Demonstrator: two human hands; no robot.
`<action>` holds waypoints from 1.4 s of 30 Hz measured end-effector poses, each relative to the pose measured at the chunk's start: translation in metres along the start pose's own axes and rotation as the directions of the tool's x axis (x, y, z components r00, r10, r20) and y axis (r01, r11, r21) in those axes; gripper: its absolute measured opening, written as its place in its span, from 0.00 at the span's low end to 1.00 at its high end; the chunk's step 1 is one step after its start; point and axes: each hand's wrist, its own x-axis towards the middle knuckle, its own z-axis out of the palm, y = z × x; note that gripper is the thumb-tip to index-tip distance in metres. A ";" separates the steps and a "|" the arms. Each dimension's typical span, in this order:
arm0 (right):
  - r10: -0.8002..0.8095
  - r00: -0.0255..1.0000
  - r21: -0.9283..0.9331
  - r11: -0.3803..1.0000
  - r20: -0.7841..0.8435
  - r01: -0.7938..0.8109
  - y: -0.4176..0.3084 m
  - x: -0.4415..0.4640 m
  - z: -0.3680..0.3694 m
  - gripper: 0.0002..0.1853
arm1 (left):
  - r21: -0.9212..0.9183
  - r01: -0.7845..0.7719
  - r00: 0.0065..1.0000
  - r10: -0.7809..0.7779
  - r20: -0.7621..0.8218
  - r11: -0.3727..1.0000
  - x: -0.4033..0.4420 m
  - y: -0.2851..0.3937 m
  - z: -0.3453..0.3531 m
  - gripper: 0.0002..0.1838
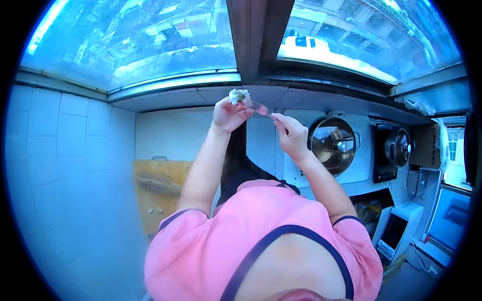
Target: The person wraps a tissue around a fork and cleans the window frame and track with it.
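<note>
A whitish piece of dough with dark filling (239,94), looking like a dumpling, sits in the raised fingers of my left hand (231,116). Those fingers are closed around its lower side. My right hand (292,135) grips the handle of a metal fork (259,107) between thumb and fingers. The fork points left, its tines close to the filling; whether they touch it I cannot tell. Both hands are held up over the counter (261,138), below the window sill.
To the right, a large pot with a glass lid (332,146) rests on a white stovetop (296,173). Farther right are a smaller lidded pot (400,148), a cardboard box (426,145) and a white appliance (401,228). A wooden board (150,198) lies on the left.
</note>
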 end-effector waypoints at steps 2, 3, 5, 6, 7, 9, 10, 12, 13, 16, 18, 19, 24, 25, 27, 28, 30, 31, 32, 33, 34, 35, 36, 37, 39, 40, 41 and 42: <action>-0.011 1.000 0.017 1.000 -0.018 0.011 0.000 -0.003 0.003 0.10 | -0.154 0.033 0.985 -0.007 0.170 0.988 0.005 -0.003 -0.006 0.11; 0.035 0.999 0.066 0.997 -0.015 -0.034 0.002 -0.004 0.005 0.10 | -0.156 0.036 0.986 -0.009 0.168 0.987 0.006 -0.005 -0.008 0.11; 0.081 0.997 0.113 0.990 -0.013 -0.079 0.001 -0.004 0.005 0.10 | -0.231 0.073 0.982 -0.029 0.189 0.970 0.008 -0.006 -0.012 0.11; 0.157 0.983 0.161 0.972 0.091 -0.170 -0.001 -0.005 0.003 0.09 | -0.231 0.075 0.981 -0.031 0.189 0.970 0.008 -0.006 -0.013 0.11; 0.225 0.954 0.198 0.944 0.196 -0.264 -0.003 -0.005 0.003 0.09 | -0.106 -0.017 0.999 0.013 -0.041 0.994 0.008 -0.006 -0.013 0.10; 0.219 0.953 0.145 0.957 0.210 -0.252 0.000 -0.007 0.010 0.09 | 0.038 -0.074 0.962 0.081 -0.259 0.997 0.011 -0.010 -0.013 0.10; 0.212 0.950 0.091 0.967 0.230 -0.238 0.000 -0.008 0.014 0.09 | 0.279 -0.148 0.889 0.252 -0.383 0.949 0.014 -0.015 -0.011 0.10; 0.262 0.936 0.090 0.953 0.235 -0.289 0.003 -0.003 0.020 0.09 | 0.562 -0.175 0.749 0.480 -0.457 0.809 0.018 -0.019 -0.007 0.10; 0.309 0.920 0.090 0.937 0.240 -0.338 0.004 0.002 0.023 0.10 | 0.563 -0.173 0.750 0.478 -0.457 0.808 0.019 -0.018 -0.005 0.10; 0.396 0.890 0.123 0.895 0.224 -0.429 0.008 0.021 0.028 0.11 | 0.641 -0.241 0.701 0.588 -0.404 0.729 0.027 -0.016 0.007 0.08; 0.407 0.885 0.138 0.886 0.225 -0.442 0.007 0.035 0.026 0.11 | 0.639 -0.317 0.698 0.628 -0.344 0.701 0.033 -0.011 0.013 0.08; 0.407 0.882 0.161 0.879 0.240 -0.449 0.007 0.041 0.025 0.12 | 0.648 -0.326 0.695 0.639 -0.329 0.688 0.035 -0.009 0.020 0.08; 0.408 0.893 0.105 0.896 0.192 -0.432 0.023 0.040 0.045 0.11 | 0.841 -0.109 0.625 0.695 -0.357 0.530 0.045 -0.007 0.004 0.09; 0.414 0.889 0.107 0.892 0.195 -0.439 0.024 0.039 0.046 0.11 | 0.829 -0.107 0.619 0.689 -0.376 0.549 0.046 -0.008 0.000 0.08; 0.432 0.877 0.024 0.895 0.209 -0.446 0.024 0.037 0.045 0.12 | 0.816 -0.098 0.612 0.681 -0.402 0.570 0.043 -0.009 -0.003 0.08; 0.437 0.875 0.022 0.892 0.210 -0.451 0.024 0.035 0.041 0.12 | 0.800 -0.057 0.618 0.650 -0.442 0.598 0.039 -0.012 -0.002 0.08; 0.456 0.842 -0.159 0.890 0.287 -0.428 0.023 0.025 0.024 0.09 | 0.815 0.018 0.645 0.616 -0.452 0.579 0.034 -0.025 0.008 0.09; 0.473 0.840 -0.179 0.880 0.265 -0.440 0.022 0.020 0.011 0.09 | 0.807 0.017 0.666 0.596 -0.449 0.590 0.035 -0.033 0.014 0.09; 0.428 0.885 -0.076 0.904 0.181 -0.422 0.020 0.013 -0.002 0.10 | 0.838 0.075 0.708 0.563 -0.426 0.540 0.037 -0.041 0.019 0.10; 0.386 0.918 0.023 0.921 0.092 -0.389 0.017 0.007 -0.016 0.11 | 0.866 0.130 0.748 0.526 -0.405 0.483 0.039 -0.048 0.025 0.10; 0.325 0.939 -0.051 0.946 0.115 -0.321 0.018 0.003 -0.034 0.17 | 0.901 0.139 0.789 0.504 -0.351 0.410 0.045 -0.056 0.037 0.11; 0.339 0.936 -0.069 0.940 0.100 -0.333 0.019 0.002 -0.052 0.17 | 0.930 0.160 0.841 0.447 -0.304 0.331 0.054 -0.062 0.045 0.12; 0.324 0.944 -0.120 0.941 0.055 -0.316 0.020 0.001 -0.069 0.17 | 0.967 0.137 0.881 0.420 -0.219 0.216 0.067 -0.068 0.057 0.12; 0.304 0.952 -0.170 0.939 0.014 -0.298 0.020 0.002 -0.086 0.18 | 0.990 0.102 0.913 0.385 -0.132 0.097 0.082 -0.074 0.068 0.12; 0.251 0.964 -0.333 0.904 -0.093 -0.267 0.026 0.007 -0.118 0.20 | 1.000 0.008 0.961 0.276 -0.012 0.014 0.120 -0.089 0.078 0.12; 0.283 0.955 -0.383 0.876 -0.089 -0.295 0.029 0.011 -0.136 0.21 | 0.997 -0.042 0.968 0.246 0.058 -0.070 0.139 -0.096 0.083 0.12; 0.316 0.945 -0.432 0.843 -0.084 -0.320 0.032 0.014 -0.154 0.21 | 0.984 -0.093 0.970 0.211 0.123 -0.149 0.157 -0.104 0.088 0.12; 0.306 0.951 -0.517 0.806 -0.052 -0.288 0.037 0.018 -0.172 0.22 | 0.972 -0.064 0.980 0.167 0.103 -0.227 0.173 -0.110 0.096 0.11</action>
